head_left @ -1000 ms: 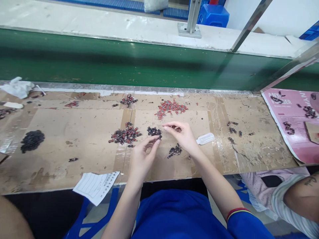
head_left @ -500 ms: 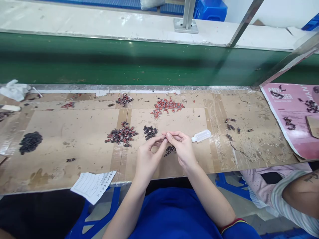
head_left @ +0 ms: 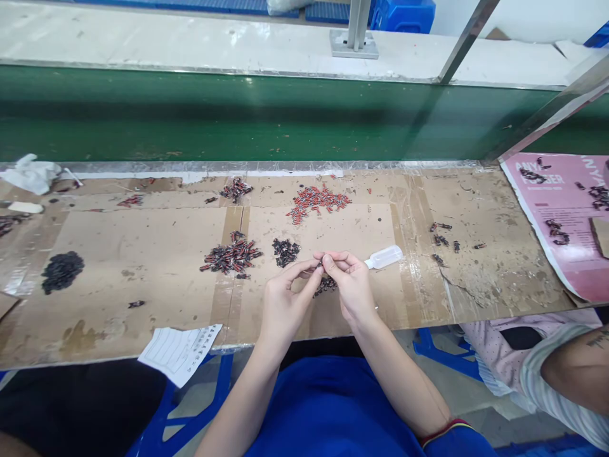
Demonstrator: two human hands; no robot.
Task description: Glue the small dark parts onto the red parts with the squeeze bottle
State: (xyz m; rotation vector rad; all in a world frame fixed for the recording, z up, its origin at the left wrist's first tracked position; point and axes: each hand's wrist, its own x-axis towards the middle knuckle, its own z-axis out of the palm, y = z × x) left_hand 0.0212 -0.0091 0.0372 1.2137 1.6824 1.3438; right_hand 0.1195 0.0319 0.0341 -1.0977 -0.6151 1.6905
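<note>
Pinches a tiny dark part (head_left: 320, 264) between the bare left hand (head_left: 288, 297) and bare right hand (head_left: 353, 285), near the centre of the frame, above the brown cardboard-covered surface (head_left: 143, 238). Has a small heap of black parts (head_left: 286, 252) just up and left of the left hand, slim reddish pieces (head_left: 318, 200) farther up, and a translucent plastic bottle (head_left: 386, 256) beside the right hand.

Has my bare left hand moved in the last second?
Yes: your bare left hand has shifted right, farther from the long brown tape strip on the tan cardboard.
</note>
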